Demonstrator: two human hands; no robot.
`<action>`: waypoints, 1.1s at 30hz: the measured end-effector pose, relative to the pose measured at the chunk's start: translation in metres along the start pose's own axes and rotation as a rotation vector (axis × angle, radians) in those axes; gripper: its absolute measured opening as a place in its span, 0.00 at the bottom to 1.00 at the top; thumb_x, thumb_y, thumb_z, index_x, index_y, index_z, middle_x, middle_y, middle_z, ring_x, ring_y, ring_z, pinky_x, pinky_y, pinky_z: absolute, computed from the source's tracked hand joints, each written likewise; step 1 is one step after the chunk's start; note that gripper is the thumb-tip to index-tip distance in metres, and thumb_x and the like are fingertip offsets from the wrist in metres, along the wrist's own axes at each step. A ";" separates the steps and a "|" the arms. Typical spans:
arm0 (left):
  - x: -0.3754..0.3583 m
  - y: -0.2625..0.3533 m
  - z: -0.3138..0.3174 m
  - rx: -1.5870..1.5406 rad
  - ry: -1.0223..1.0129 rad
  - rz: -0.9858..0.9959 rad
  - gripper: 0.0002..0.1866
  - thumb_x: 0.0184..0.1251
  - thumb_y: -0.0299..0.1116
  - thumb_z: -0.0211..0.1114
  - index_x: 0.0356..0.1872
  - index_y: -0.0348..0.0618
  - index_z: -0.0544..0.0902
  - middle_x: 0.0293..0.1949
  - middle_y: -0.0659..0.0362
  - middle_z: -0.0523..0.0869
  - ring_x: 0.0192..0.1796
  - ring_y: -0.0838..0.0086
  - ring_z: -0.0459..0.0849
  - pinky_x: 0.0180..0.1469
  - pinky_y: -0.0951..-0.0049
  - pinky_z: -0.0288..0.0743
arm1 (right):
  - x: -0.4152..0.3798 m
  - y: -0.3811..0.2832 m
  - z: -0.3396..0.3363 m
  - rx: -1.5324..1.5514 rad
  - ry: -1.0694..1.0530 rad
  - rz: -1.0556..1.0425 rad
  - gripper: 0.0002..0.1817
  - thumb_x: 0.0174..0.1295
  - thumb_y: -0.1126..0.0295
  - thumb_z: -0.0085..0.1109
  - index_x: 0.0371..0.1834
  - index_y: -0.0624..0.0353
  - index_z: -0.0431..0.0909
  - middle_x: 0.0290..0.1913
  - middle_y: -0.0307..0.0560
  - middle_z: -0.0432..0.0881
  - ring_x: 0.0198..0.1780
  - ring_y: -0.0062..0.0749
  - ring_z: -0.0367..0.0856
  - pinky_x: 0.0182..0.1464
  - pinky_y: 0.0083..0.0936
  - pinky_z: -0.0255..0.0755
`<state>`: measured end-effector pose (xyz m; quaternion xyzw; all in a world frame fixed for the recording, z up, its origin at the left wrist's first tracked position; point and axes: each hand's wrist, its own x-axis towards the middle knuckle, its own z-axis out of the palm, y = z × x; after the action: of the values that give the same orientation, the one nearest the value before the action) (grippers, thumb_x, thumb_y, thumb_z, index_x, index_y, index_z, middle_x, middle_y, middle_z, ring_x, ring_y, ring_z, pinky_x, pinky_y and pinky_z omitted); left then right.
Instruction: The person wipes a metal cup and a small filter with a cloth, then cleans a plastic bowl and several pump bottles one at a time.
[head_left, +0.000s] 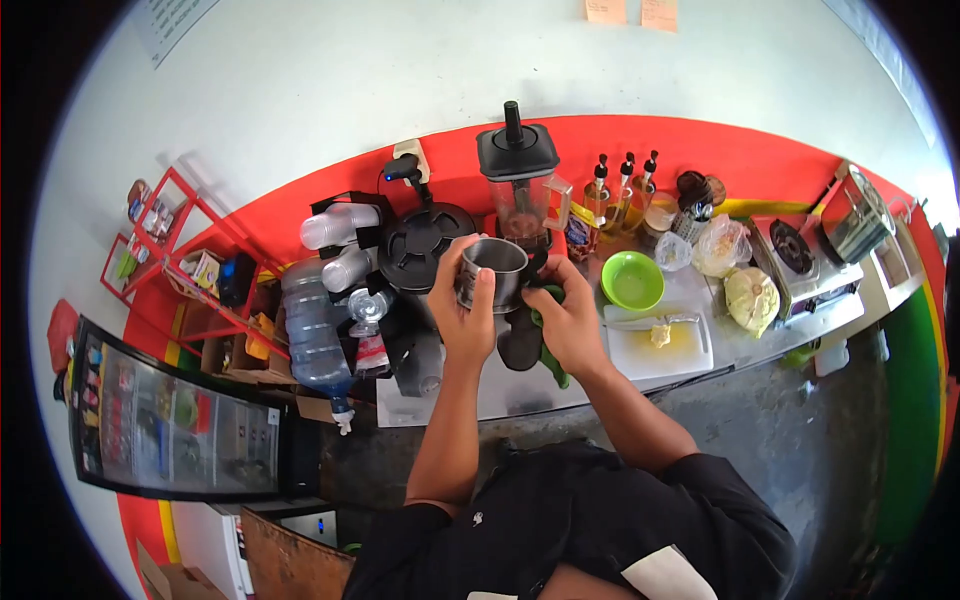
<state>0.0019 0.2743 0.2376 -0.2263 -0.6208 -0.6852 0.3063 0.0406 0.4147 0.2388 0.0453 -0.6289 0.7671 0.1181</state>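
I hold a round metal cup (pixel 495 257) in front of me above the counter, tilted so that its inside shows. My left hand (pixel 462 312) is closed around its left side, with the thumb against the front wall. My right hand (pixel 570 318) is closed at the cup's right side, on a dark part that looks like its handle. Below the cup is a dark rounded thing (pixel 519 342) whose kind I cannot make out. Something green (pixel 553 366) shows beside my right hand, partly hidden by it.
Behind stands a blender (pixel 520 185). On the right are a green bowl (pixel 633 281), a cutting board (pixel 680 357) with a knife, a cabbage (pixel 750 302) and a stove (pixel 800 255). Bottles with pourers (pixel 598 195) line the back. A large water bottle (pixel 315 325) is left.
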 end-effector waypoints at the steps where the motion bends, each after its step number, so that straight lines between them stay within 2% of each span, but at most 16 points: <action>1: 0.000 -0.004 0.005 0.030 -0.001 -0.010 0.20 0.78 0.34 0.63 0.64 0.32 0.81 0.54 0.53 0.87 0.53 0.73 0.83 0.59 0.71 0.74 | -0.002 -0.001 -0.006 0.047 0.005 -0.005 0.14 0.65 0.82 0.63 0.52 0.62 0.73 0.42 0.38 0.79 0.42 0.16 0.75 0.42 0.18 0.70; 3: -0.002 -0.002 0.017 0.062 0.022 -0.008 0.20 0.79 0.36 0.58 0.61 0.32 0.85 0.53 0.52 0.84 0.49 0.72 0.81 0.54 0.71 0.74 | -0.008 -0.004 -0.018 0.035 -0.023 -0.039 0.16 0.65 0.82 0.64 0.54 0.62 0.73 0.43 0.38 0.79 0.41 0.16 0.75 0.42 0.18 0.71; 6: -0.004 0.008 0.030 0.244 -0.041 0.105 0.25 0.80 0.42 0.54 0.62 0.32 0.85 0.50 0.54 0.75 0.51 0.71 0.80 0.57 0.69 0.75 | -0.012 -0.017 -0.042 0.040 -0.083 -0.082 0.21 0.65 0.83 0.65 0.60 0.61 0.73 0.48 0.37 0.80 0.43 0.17 0.76 0.45 0.18 0.72; 8: -0.002 0.004 0.046 0.325 -0.096 0.194 0.27 0.80 0.45 0.52 0.67 0.34 0.80 0.47 0.55 0.68 0.48 0.71 0.76 0.55 0.70 0.74 | -0.010 -0.028 -0.058 0.079 -0.155 -0.155 0.21 0.65 0.82 0.66 0.61 0.61 0.74 0.47 0.37 0.80 0.45 0.17 0.77 0.47 0.18 0.72; 10: -0.007 0.010 0.085 0.079 0.099 0.173 0.29 0.81 0.46 0.49 0.73 0.37 0.71 0.49 0.54 0.68 0.50 0.69 0.77 0.57 0.70 0.74 | -0.010 -0.026 -0.082 0.002 -0.236 -0.070 0.19 0.66 0.82 0.66 0.59 0.62 0.76 0.47 0.37 0.82 0.47 0.17 0.78 0.49 0.19 0.74; 11: -0.015 0.012 0.093 -0.061 0.061 -0.027 0.28 0.86 0.50 0.45 0.75 0.42 0.65 0.54 0.55 0.73 0.56 0.68 0.79 0.63 0.68 0.74 | -0.010 -0.014 -0.092 0.011 -0.230 -0.087 0.18 0.66 0.82 0.66 0.58 0.62 0.77 0.47 0.37 0.82 0.47 0.17 0.79 0.49 0.20 0.75; 12: -0.018 0.008 0.101 -0.054 0.066 -0.031 0.28 0.86 0.50 0.45 0.75 0.42 0.65 0.54 0.55 0.73 0.56 0.68 0.79 0.63 0.68 0.74 | -0.009 -0.007 -0.100 0.021 -0.221 -0.105 0.17 0.66 0.82 0.66 0.57 0.62 0.78 0.46 0.37 0.83 0.47 0.17 0.79 0.50 0.21 0.76; 15: -0.023 0.010 0.120 -0.649 -0.101 -0.545 0.22 0.90 0.42 0.41 0.75 0.44 0.63 0.69 0.55 0.71 0.66 0.71 0.75 0.73 0.67 0.66 | -0.006 -0.001 -0.119 -0.018 -0.205 -0.090 0.20 0.67 0.82 0.65 0.60 0.63 0.74 0.47 0.40 0.85 0.47 0.19 0.81 0.50 0.21 0.77; 16: -0.027 0.008 0.127 -0.640 -0.112 -0.553 0.22 0.90 0.42 0.41 0.75 0.44 0.63 0.69 0.55 0.71 0.66 0.71 0.75 0.73 0.67 0.66 | -0.007 -0.007 -0.120 -0.006 -0.194 -0.088 0.20 0.67 0.82 0.65 0.60 0.63 0.74 0.47 0.40 0.85 0.47 0.19 0.81 0.50 0.21 0.77; 20: -0.032 0.011 0.147 -0.274 -0.006 -0.307 0.23 0.88 0.41 0.44 0.75 0.42 0.63 0.68 0.53 0.70 0.67 0.68 0.73 0.72 0.66 0.66 | -0.012 -0.013 -0.115 0.051 0.019 -0.110 0.27 0.64 0.85 0.67 0.64 0.63 0.67 0.46 0.46 0.86 0.46 0.24 0.85 0.49 0.23 0.78; 22: -0.034 0.012 0.148 -0.050 -0.045 -0.107 0.25 0.85 0.39 0.48 0.76 0.39 0.61 0.68 0.52 0.69 0.68 0.68 0.72 0.72 0.66 0.64 | -0.017 -0.009 -0.115 -0.103 0.114 -0.240 0.26 0.63 0.85 0.70 0.61 0.63 0.69 0.46 0.48 0.86 0.46 0.25 0.85 0.49 0.26 0.80; 23: -0.033 0.012 0.147 -0.071 -0.052 -0.087 0.26 0.84 0.38 0.50 0.75 0.36 0.63 0.68 0.51 0.70 0.69 0.66 0.71 0.73 0.65 0.62 | -0.020 -0.009 -0.117 -0.291 0.147 -0.403 0.23 0.63 0.84 0.71 0.58 0.64 0.71 0.46 0.51 0.87 0.44 0.34 0.88 0.49 0.29 0.81; 24: -0.031 0.011 0.144 -0.079 -0.047 -0.085 0.26 0.84 0.38 0.50 0.75 0.36 0.63 0.68 0.51 0.70 0.69 0.66 0.71 0.73 0.65 0.62 | -0.024 -0.011 -0.117 -0.299 0.145 -0.407 0.23 0.63 0.84 0.71 0.58 0.64 0.71 0.46 0.51 0.87 0.44 0.34 0.88 0.49 0.29 0.81; 26: -0.026 0.005 0.138 0.050 -0.186 -0.048 0.27 0.83 0.41 0.51 0.74 0.35 0.66 0.67 0.50 0.71 0.69 0.65 0.71 0.74 0.64 0.61 | -0.030 -0.018 -0.116 -0.529 0.126 -0.645 0.22 0.62 0.84 0.70 0.55 0.62 0.72 0.48 0.54 0.86 0.50 0.44 0.90 0.55 0.32 0.81; 31: -0.023 0.000 0.112 0.021 -0.254 0.031 0.31 0.82 0.47 0.54 0.75 0.35 0.68 0.65 0.48 0.73 0.69 0.61 0.72 0.74 0.62 0.61 | -0.024 -0.057 -0.103 -0.553 -0.024 -0.579 0.18 0.62 0.84 0.70 0.53 0.64 0.75 0.45 0.57 0.87 0.45 0.50 0.90 0.47 0.34 0.81; 33: -0.017 0.006 0.098 0.044 -0.264 0.045 0.31 0.82 0.47 0.54 0.75 0.34 0.68 0.65 0.48 0.73 0.68 0.60 0.73 0.73 0.61 0.63 | -0.020 -0.066 -0.097 -0.422 -0.131 -0.387 0.17 0.62 0.84 0.70 0.51 0.63 0.77 0.42 0.56 0.87 0.42 0.50 0.89 0.46 0.33 0.81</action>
<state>0.0118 0.3735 0.2425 -0.3217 -0.6652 -0.6288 0.2423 0.0833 0.5184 0.2776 0.1882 -0.7606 0.5781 0.2279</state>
